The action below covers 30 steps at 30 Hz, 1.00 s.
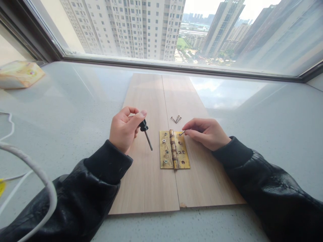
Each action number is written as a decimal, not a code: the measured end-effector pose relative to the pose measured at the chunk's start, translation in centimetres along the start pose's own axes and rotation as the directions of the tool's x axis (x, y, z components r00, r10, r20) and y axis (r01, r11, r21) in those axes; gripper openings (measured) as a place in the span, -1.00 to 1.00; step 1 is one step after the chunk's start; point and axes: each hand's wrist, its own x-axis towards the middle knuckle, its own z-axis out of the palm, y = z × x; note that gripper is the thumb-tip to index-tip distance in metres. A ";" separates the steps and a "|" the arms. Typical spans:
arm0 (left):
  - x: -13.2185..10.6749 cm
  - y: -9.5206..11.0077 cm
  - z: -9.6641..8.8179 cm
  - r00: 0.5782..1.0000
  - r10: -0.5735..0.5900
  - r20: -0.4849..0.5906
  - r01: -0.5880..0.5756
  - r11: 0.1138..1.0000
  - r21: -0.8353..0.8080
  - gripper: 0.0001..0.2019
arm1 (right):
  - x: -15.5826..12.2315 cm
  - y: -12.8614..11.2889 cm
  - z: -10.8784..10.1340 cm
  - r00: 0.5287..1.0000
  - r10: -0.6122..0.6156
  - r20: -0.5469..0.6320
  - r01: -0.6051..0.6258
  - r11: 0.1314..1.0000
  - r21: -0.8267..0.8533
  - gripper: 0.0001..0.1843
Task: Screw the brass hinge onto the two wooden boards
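My left hand (127, 129) grips a black-handled screwdriver (148, 138), its shaft slanting down to the right over the left board (141, 185). Pinched between thumb and fingertips of my right hand (208, 132) is a small screw (182, 133), its tip at the upper holes of a brass hinge's right leaf. The worn brass hinge (174, 151) lies open across the seam between the left board and the right board (202, 181). Cross-head screws sit in some holes of its left leaf; the right leaf shows bare holes. Several loose screws (176, 119) lie just beyond the hinge.
Both boards rest on a pale speckled sill (277, 134), below a large window (186, 60) with a dark frame. A soft packet (21, 74) lies at the far left. White cables (47, 188) loop across the near left, over my sleeve.
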 end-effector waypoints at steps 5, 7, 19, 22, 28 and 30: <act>-0.1 0.1 0.1 1.000 -0.003 -0.004 0.003 1.000 -0.005 -0.76 | -0.1 0.1 0.1 1.000 -0.008 -0.001 0.008 0.999 -0.043 -0.85; -0.2 0.2 0.2 1.000 -0.006 -0.017 0.006 1.000 -0.010 -0.76 | -0.1 0.1 0.1 1.000 -0.017 -0.006 0.016 0.998 -0.053 -0.85; 0.0 0.0 0.1 1.000 0.003 0.002 -0.003 1.000 -0.017 -0.76 | -0.1 0.3 0.2 0.996 -0.085 0.006 0.085 0.994 -0.061 -0.82; 0.1 -0.1 0.1 1.000 0.004 0.005 -0.004 1.000 -0.017 -0.76 | -0.1 0.2 0.1 0.989 -0.140 0.050 0.142 0.989 -0.042 -0.80; 0.1 -0.2 0.0 1.000 0.011 0.010 -0.011 1.000 -0.015 -0.76 | 0.0 0.3 0.0 0.986 -0.161 0.052 0.163 0.986 -0.040 -0.79; 0.1 -0.2 0.0 1.000 0.014 0.009 -0.014 1.000 -0.011 -0.76 | 0.0 0.5 0.0 0.988 -0.148 0.040 0.150 0.987 -0.049 -0.76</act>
